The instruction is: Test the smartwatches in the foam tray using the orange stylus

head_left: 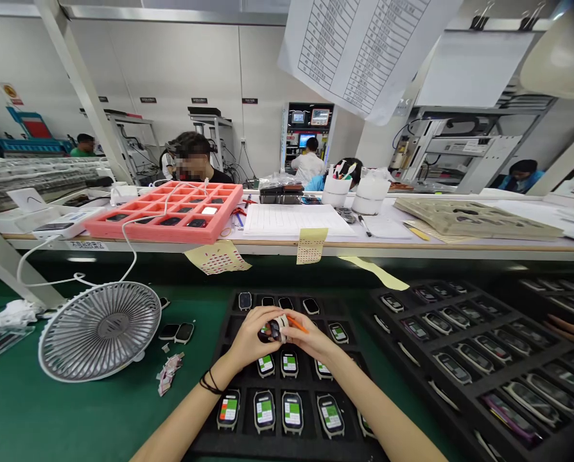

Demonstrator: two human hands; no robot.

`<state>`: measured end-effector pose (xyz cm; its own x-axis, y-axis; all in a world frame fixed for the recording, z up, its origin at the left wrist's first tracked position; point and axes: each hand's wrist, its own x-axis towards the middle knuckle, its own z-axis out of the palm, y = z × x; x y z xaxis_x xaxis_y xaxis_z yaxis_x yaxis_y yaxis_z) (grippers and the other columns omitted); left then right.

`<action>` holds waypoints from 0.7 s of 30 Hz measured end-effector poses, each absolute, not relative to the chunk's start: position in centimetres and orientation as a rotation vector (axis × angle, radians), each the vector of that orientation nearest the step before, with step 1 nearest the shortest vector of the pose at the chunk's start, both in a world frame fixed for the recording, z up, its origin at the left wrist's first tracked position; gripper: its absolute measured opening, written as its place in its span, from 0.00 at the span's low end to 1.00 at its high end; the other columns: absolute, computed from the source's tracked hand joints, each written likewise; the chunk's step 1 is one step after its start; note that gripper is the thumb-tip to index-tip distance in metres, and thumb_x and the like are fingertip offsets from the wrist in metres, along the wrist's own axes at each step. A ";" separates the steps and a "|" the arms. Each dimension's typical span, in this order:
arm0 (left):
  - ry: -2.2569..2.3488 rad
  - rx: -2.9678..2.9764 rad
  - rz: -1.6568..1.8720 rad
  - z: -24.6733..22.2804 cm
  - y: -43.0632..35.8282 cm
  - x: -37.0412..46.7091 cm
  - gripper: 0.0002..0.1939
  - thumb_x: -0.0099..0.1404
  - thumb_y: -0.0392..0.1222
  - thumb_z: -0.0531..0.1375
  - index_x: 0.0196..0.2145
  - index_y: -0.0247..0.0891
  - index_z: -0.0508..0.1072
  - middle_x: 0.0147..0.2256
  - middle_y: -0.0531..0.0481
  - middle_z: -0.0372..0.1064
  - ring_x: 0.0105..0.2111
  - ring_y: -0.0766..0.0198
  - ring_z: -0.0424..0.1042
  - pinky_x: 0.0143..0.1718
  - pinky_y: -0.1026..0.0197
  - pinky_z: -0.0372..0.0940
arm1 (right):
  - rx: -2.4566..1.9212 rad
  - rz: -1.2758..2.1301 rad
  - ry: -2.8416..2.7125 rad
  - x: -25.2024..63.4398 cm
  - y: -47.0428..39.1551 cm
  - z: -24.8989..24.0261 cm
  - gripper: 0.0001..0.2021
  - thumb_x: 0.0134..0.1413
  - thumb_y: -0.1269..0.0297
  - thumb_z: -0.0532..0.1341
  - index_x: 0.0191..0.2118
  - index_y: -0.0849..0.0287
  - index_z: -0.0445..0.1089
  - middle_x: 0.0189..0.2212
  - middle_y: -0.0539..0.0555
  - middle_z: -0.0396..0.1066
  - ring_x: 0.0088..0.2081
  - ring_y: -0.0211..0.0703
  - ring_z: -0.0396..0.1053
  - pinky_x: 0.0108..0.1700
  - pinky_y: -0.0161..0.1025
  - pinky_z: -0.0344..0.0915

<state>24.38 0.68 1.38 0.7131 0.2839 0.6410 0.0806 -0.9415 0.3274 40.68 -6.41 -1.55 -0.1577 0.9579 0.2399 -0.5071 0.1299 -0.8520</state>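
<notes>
Above a black foam tray [262, 444] of watch faces, both hands meet around a small dark and silver watch [277, 328]. My left hand [252, 337] has its fingers curled round the watch from the left. From the right, my right hand [311, 337] pinches it and also holds a thin orange tool [297, 324]. Several watches in the tray show lit green and white screens; one lit watch [228, 409] at the lower left also shows red. Screens in the back row are dark. The fingers partly hide the held watch.
A round fan [100, 330] stands at the left, near two loose watches [176, 332] and crumpled scraps [170, 373]. More black trays [412, 378] fill the right, where another person's hand [573, 333] shows. A pink foam tray [214, 228] lies on the shelf.
</notes>
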 end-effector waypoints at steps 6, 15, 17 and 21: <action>0.252 2.587 1.128 1.5 0.6 24.5 0.30 0.49 0.26 0.59 0.51 0.42 0.68 0.48 0.46 0.68 0.49 0.56 0.66 0.50 0.53 0.62 | -0.553 1.333 -1.048 39.7 -6.7 -1.0 0.21 0.45 0.60 0.69 0.45 0.57 0.67 0.38 0.53 0.68 0.41 0.44 0.71 0.43 0.42 0.69; 0.313 2.542 1.134 1.7 0.6 24.5 0.27 0.52 0.30 0.62 0.50 0.40 0.69 0.49 0.43 0.66 0.50 0.54 0.65 0.51 0.50 0.61 | -0.753 1.131 -1.032 40.0 -5.8 -1.5 0.22 0.46 0.49 0.66 0.45 0.56 0.70 0.40 0.54 0.70 0.42 0.43 0.69 0.41 0.37 0.67; 0.385 2.507 1.132 1.6 0.8 24.4 0.24 0.53 0.33 0.63 0.49 0.38 0.69 0.50 0.41 0.65 0.51 0.53 0.64 0.53 0.50 0.60 | -0.782 1.031 -0.988 40.8 -5.6 -1.4 0.25 0.49 0.43 0.61 0.46 0.57 0.70 0.36 0.56 0.72 0.37 0.43 0.70 0.39 0.39 0.68; 0.579 2.341 1.042 1.1 1.6 24.3 0.24 0.54 0.37 0.62 0.50 0.35 0.69 0.48 0.41 0.69 0.44 0.56 0.70 0.46 0.55 0.66 | -0.696 0.896 -0.850 42.5 -6.1 -0.6 0.28 0.55 0.41 0.54 0.44 0.63 0.72 0.29 0.58 0.72 0.28 0.41 0.68 0.31 0.38 0.67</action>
